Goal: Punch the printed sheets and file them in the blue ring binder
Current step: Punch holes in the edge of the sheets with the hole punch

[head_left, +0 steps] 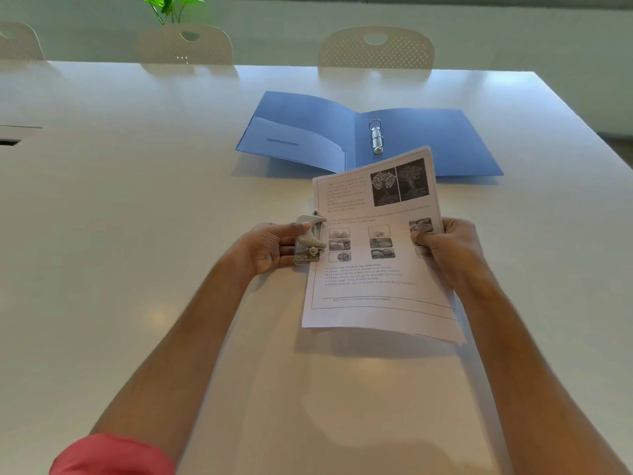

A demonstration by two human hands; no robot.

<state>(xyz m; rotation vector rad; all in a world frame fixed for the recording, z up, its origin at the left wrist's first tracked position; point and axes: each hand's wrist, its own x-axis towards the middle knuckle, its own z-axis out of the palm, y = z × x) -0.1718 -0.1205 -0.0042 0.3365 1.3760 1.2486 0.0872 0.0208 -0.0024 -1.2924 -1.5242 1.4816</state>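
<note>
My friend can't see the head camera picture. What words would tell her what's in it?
Two bare hands work at a white table: the left hand grips a grey hole punch against the left edge of the printed sheets, and the right hand holds their right edge. Beyond them a blue ring binder lies open, its rings empty.

Single head-worn wide-angle view, looking forward and down over a white table point(137, 234). Close on both forearms; left hand point(270, 248) and right hand point(448, 248) sit mid-frame. Chairs point(376, 48) and wall lie far beyond the grips. No second view to overlap.
</note>
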